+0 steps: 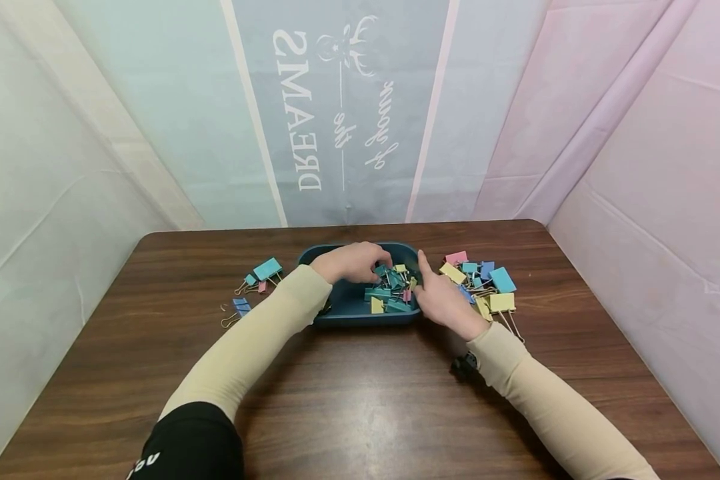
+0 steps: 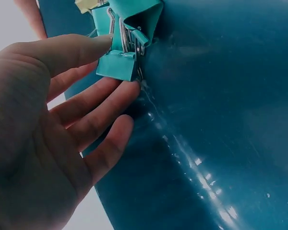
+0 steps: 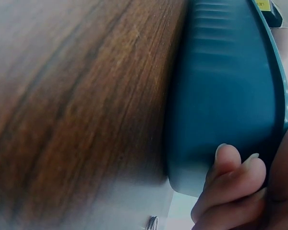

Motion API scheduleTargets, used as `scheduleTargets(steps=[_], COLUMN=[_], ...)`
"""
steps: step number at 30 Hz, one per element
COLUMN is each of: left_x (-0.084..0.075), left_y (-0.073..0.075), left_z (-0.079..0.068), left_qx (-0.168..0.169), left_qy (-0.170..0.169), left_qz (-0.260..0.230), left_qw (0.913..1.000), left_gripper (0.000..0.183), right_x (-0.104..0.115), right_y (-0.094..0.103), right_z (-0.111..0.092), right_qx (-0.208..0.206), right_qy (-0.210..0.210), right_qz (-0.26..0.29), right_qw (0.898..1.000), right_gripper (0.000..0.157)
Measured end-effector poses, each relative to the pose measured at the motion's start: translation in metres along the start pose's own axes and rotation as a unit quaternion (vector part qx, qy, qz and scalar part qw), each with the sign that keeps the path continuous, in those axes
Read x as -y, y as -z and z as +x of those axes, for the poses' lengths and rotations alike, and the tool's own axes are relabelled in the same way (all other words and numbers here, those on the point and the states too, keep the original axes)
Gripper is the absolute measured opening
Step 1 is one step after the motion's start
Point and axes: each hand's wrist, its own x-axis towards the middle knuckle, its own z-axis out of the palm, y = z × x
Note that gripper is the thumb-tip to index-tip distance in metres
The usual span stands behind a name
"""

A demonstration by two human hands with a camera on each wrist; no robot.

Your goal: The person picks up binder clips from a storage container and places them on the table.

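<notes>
A dark teal plastic bin [image 1: 360,320] stands on the table with a pile of binder clips [image 1: 390,290] inside its right half, mostly teal with some yellow and pink. My left hand [image 1: 355,262] reaches into it from the left. In the left wrist view, that hand's thumb and fingers pinch a small teal binder clip [image 2: 116,66] at the edge of the pile. My right hand [image 1: 447,297] grips the bin's right end, its index finger along the rim. Curled fingers [image 3: 235,184] lie against the outer wall in the right wrist view.
Right of the bin lies a loose heap of mixed-colour binder clips [image 1: 502,302], partly behind my right hand. Several more clips [image 1: 268,269] lie left of the bin, with a blue clip [image 1: 241,307] nearer me. Hanging cloth [image 1: 348,200] borders the wooden table [image 1: 360,393].
</notes>
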Motion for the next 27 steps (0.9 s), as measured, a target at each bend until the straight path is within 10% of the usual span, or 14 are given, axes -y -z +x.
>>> scheduleTargets(steps=[14,27], left_x=[-0.016,-0.011], left_y=[-0.004,0.0], left_z=[0.004,0.003], left_qx=[-0.029,-0.038], left_qy=[0.064,0.068], left_qz=[0.074,0.046], left_qw=[0.9947,0.9959], left_gripper=[0.035,0.03], right_x=[-0.001,-0.002], right_y=[-0.001,-0.001], right_z=[0.0,0.0], right_qx=[0.004,-0.001], right_qy=[-0.006,0.0], right_qz=[0.018,0.012], right_qw=[1.0,1.0], right_gripper=[0.075,0.076])
